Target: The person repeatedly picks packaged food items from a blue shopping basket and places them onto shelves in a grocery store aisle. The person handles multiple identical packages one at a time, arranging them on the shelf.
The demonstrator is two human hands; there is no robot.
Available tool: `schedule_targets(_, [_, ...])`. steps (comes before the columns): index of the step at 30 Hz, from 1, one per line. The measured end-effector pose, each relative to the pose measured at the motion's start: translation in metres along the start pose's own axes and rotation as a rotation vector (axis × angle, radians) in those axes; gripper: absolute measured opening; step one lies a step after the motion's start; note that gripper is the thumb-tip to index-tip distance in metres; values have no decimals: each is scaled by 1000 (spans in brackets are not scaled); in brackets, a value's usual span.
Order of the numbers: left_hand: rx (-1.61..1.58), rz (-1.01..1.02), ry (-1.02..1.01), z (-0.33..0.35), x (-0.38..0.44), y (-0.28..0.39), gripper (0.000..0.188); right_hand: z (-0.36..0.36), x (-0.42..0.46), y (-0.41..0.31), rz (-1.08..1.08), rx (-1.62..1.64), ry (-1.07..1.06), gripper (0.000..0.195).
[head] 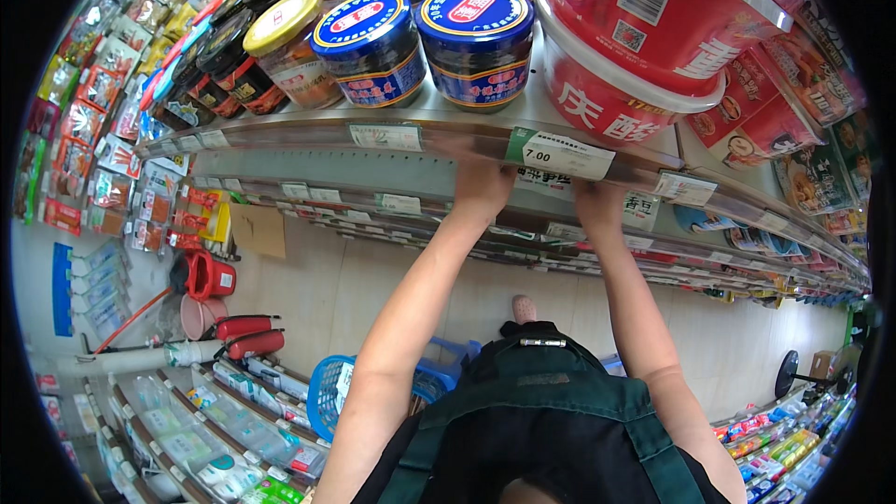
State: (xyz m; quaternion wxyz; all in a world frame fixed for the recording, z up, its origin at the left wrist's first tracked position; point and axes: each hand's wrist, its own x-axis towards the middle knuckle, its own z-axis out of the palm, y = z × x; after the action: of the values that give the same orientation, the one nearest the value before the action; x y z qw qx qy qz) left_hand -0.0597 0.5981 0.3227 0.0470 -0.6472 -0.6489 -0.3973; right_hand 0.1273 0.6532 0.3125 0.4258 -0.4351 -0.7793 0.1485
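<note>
Both my arms reach forward under the front edge of a store shelf point(455, 133). My left hand point(481, 185) is at the lower shelf level, its fingers hidden beneath the shelf lip. My right hand point(600, 203) is a little to the right, fingers also hidden. Between the hands shows part of a white printed package point(544, 180); whether either hand grips it cannot be made out. Another pale package point(640, 208) lies just right of my right hand. On the shelf above stand blue-lidded glass jars point(477, 49), a yellow-lidded jar point(294, 49) and stacked red tubs point(630, 21).
Bagged goods point(105, 147) hang at the left. Fire extinguishers point(255, 343), a red bucket point(222, 278) and a blue basket point(329, 392) stand on the floor. Low shelves of packaged goods point(231, 427) run behind at left, more point(777, 448) at right. Lower shelf edges lie below my hands.
</note>
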Motion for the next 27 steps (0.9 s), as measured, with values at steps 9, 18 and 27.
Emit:
schedule_targets(9, [-103,-176,-39,-19,-21,30,30,-21,-6,-17,131,-1,-195,27])
schedule_targets(18, [-253,-355,254,-84,-128,54,38,-35,-21,-30,77,73,-84,51])
schedule_targets(27, [-96,-1111,698,-142,-480,-17,32,-50,-128,-75,-133,230,-385,45])
